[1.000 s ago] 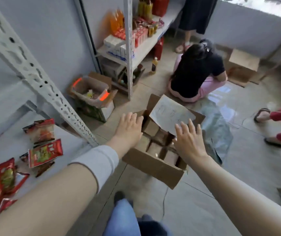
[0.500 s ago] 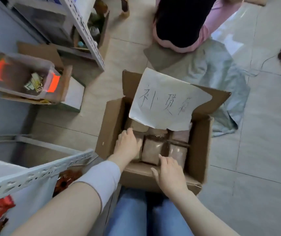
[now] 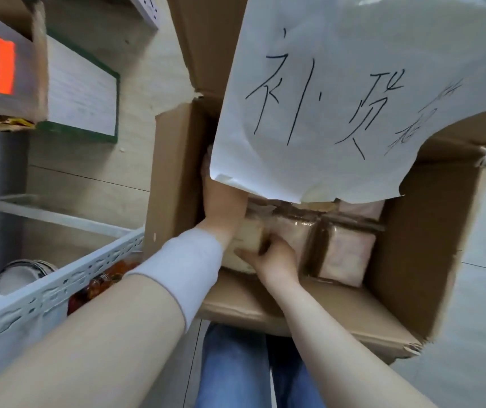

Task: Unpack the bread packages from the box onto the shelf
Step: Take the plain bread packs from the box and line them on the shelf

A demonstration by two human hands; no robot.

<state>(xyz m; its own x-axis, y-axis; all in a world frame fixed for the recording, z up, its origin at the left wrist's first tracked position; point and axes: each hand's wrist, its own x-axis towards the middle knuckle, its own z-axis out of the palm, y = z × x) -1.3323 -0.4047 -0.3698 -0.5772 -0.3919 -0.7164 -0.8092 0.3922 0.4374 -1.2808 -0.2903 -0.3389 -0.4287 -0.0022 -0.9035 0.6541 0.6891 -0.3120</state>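
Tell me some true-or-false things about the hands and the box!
1. The left hand and right hand both reach into the box. True.
2. The right hand grips a bread package. True.
3. The paper sheet over the box is blank. False: it has black handwriting on it.
4. The box holds only that one package. False: other bread packages lie inside.

I logged one view only: head-worn, wide-angle. It looked steeply down and slightly forward, very near the open box [image 3: 174, 178], which filled most of the frame (a paper sheet [image 3: 353, 83] covered its far part). Shelf rail [image 3: 59, 287] sat lower left, wearer's jeans [image 3: 233, 369] at the bottom edge.
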